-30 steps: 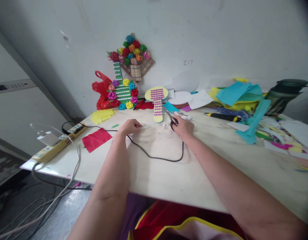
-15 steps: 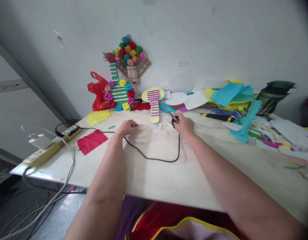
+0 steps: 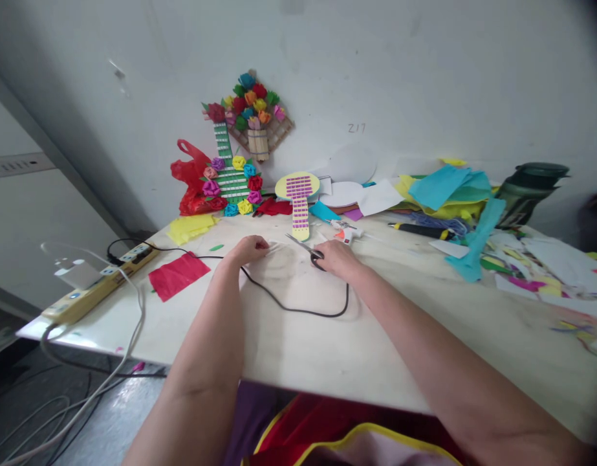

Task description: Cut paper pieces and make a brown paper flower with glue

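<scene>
The head view looks forward and down over the table [image 3: 298, 349] from the person's side, wide and set well back from the yellow paddle-shaped craft [image 3: 301, 200]. Beyond that craft, the wall [image 3: 400, 77] fills the top; on its near side, red cloth [image 3: 344, 417] borders the bottom; far to its left, floor [image 3: 128, 408] shows.

We see yellow cutout [image 3: 283, 188] with blue edge, purple-and-white stripes in broken rows. Green frame [image 3: 233, 183] crossed by white bands; roses [image 3: 238, 162] around it yellow, blue, red, pink, purple. Our scissors [image 3: 316, 257]: black handles, silvery blades. Crimson square [image 3: 178, 276]; yellow sheets [image 3: 193, 228]. Cutter [image 3: 421, 230] black with yellow ends. Bottle [image 3: 530, 191] dark green. Worktop [image 3: 298, 349] off-white, faintly smudged. Power strip [image 3: 100, 285] pale yellow.
</scene>
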The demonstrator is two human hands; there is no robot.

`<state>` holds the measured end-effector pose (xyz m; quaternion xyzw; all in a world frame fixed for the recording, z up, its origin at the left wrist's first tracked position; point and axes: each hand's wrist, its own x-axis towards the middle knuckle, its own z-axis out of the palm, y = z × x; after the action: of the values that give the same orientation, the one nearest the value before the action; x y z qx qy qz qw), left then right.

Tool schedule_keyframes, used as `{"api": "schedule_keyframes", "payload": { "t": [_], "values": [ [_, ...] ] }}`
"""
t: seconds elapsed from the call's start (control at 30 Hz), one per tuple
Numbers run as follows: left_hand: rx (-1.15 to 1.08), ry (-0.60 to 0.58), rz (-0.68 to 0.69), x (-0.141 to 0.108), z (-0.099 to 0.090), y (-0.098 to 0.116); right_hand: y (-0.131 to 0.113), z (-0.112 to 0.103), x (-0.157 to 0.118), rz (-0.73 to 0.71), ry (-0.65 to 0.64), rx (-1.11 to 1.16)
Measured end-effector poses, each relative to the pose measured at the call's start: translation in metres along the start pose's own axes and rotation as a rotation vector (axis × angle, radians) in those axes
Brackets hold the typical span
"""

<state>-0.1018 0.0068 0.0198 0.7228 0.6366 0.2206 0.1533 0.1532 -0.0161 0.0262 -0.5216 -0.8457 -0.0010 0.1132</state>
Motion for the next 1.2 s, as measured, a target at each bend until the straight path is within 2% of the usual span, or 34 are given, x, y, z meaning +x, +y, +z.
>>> {"api": "schedule_keyframes", "payload": {
  "t": [0.13,0.2,0.27,0.37,0.47,0.63,0.73,0.93,1.07,1.13,1.2],
  "values": [
    [0.017,0.032,-0.012,0.000,0.001,0.002,0.000,-0.003,0.000,-0.077,-0.090,0.020],
    [0.002,0.062,-0.010,0.001,0.002,0.000,0.002,-0.003,0.001,-0.068,-0.088,0.004],
    [-0.035,0.105,-0.014,0.003,0.004,-0.003,0.005,-0.003,0.002,-0.017,-0.019,-0.028],
    [-0.130,0.174,-0.025,0.007,0.008,-0.011,0.010,-0.004,0.006,0.090,0.158,-0.099],
    [-0.319,0.215,-0.003,0.011,0.010,-0.015,0.015,-0.003,0.012,0.098,0.267,-0.209],
    [-0.752,0.118,0.033,0.009,0.013,-0.004,0.023,0.004,0.025,0.053,0.153,-0.339],
    [-0.896,0.091,0.014,0.004,0.014,0.012,0.024,0.008,0.031,0.066,0.084,-0.372],
    [-0.954,0.103,0.033,0.001,0.015,0.029,0.024,0.008,0.034,0.038,0.123,-0.345],
    [-0.840,0.189,0.008,0.004,0.016,0.030,0.023,0.007,0.031,0.079,0.156,-0.287],
    [-0.820,0.239,-0.009,0.006,0.018,0.032,0.020,0.005,0.030,0.112,0.229,-0.211],
    [-0.869,0.251,-0.004,0.007,0.020,0.036,0.016,0.004,0.029,0.173,0.298,-0.029]
  ]
}}
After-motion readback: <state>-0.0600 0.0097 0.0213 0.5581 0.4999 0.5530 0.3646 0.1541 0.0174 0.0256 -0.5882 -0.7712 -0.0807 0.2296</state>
